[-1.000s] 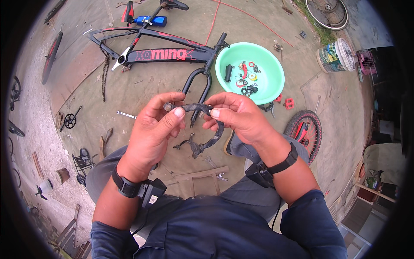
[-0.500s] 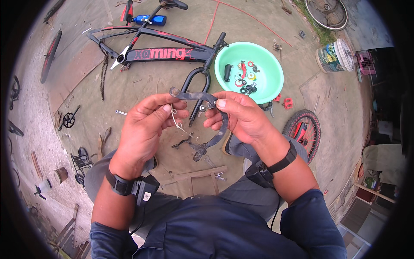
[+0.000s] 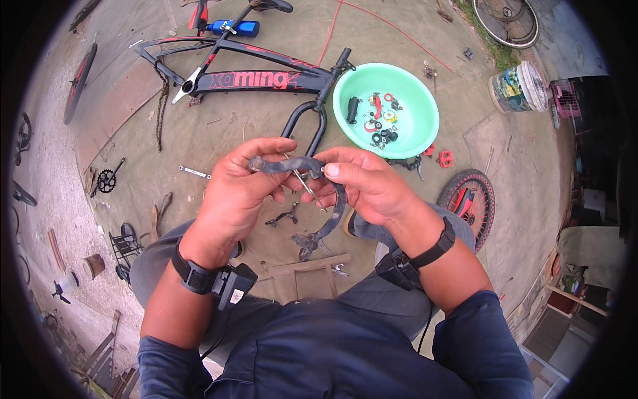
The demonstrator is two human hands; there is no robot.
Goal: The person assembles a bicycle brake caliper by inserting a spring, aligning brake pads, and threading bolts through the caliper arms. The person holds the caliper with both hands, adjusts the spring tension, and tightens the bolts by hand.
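Note:
In front of my lap, my right hand (image 3: 369, 186) pinches a dark, worn bicycle brake caliper (image 3: 279, 166) by its middle joint, thumb on top. One curved arm of the caliper reaches left across the fingers of my left hand (image 3: 232, 193); the other curves down toward me. My left hand is closed around a thin, bent wire spring (image 3: 302, 178), which slants beneath the caliper near the joint. The caliper hides part of the left fingertips and of the spring. On the ground beyond my hands lies a smaller dark brake part (image 3: 284, 215).
A black and red bicycle frame (image 3: 266, 80) lies ahead, its fork near my hands. Beside it a green basin (image 3: 425, 133) holds small parts. Around lie a wheel (image 3: 484, 203), a red pedal (image 3: 446, 159), a crank (image 3: 106, 179), a wrench (image 3: 195, 172) and a wooden frame (image 3: 309, 265).
My left hand has moved slightly right, bringing the spring from beside the caliper to under its joint. The caliper has shifted a little left and turned slightly.

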